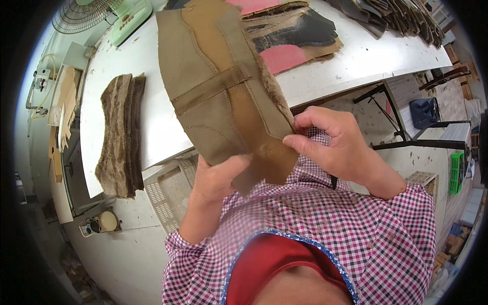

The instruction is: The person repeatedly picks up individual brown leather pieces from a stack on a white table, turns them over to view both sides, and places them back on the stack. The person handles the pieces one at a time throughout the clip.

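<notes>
A stitched boot upper point(201, 66), olive with a tan middle strip and a darker cross band, is held up in front of me, partly above the table. Brown fur lining shows along its right edge. My left hand point(217, 177) grips its lower left part, thumb on the face and fingers hidden behind. With thumb and forefinger, my right hand point(330, 140) pinches the lower right edge. Below that hand a thin dark pointed thing point(333, 182) sticks out; its kind is unclear.
The white table point(366, 61) carries stacked fur pieces point(119, 137) at left, black and pink boot pieces point(300, 38) behind the upper, and another pile point(391, 20) at far right. A pale green scale point(131, 20) stands far left. A plastic basket point(173, 195) sits below the table edge.
</notes>
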Action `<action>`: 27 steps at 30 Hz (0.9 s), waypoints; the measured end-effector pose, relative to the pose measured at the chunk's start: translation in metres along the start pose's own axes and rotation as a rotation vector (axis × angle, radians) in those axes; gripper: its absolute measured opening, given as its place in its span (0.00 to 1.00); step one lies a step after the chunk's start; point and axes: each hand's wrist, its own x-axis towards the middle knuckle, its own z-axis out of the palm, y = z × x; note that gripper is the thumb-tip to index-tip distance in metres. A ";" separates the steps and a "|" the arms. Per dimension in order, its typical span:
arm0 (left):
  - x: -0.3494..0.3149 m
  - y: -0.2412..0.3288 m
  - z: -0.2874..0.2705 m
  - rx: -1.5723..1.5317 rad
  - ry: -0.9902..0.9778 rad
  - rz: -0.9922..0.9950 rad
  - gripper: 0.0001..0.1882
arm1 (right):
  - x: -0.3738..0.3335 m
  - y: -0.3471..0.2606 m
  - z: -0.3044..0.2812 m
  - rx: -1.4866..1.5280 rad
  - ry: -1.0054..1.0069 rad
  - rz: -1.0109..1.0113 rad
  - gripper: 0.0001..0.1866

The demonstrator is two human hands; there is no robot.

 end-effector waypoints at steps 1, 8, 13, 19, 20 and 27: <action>0.000 -0.001 0.001 0.025 0.032 -0.004 0.22 | -0.001 0.001 0.001 0.000 0.027 -0.026 0.10; 0.011 -0.008 0.022 0.195 0.244 0.050 0.18 | -0.008 0.000 0.009 0.045 0.048 0.014 0.07; 0.015 -0.017 0.023 0.234 0.318 0.119 0.17 | -0.009 0.020 0.019 0.207 0.095 0.075 0.07; 0.011 -0.011 0.019 0.378 0.276 0.125 0.22 | 0.007 0.011 0.017 -0.166 0.260 -0.290 0.07; 0.009 -0.011 0.021 0.398 0.275 0.127 0.22 | 0.009 0.010 0.015 -0.192 0.240 -0.291 0.07; 0.004 -0.013 0.022 0.327 0.272 0.074 0.16 | 0.002 0.012 0.021 0.143 0.156 -0.103 0.06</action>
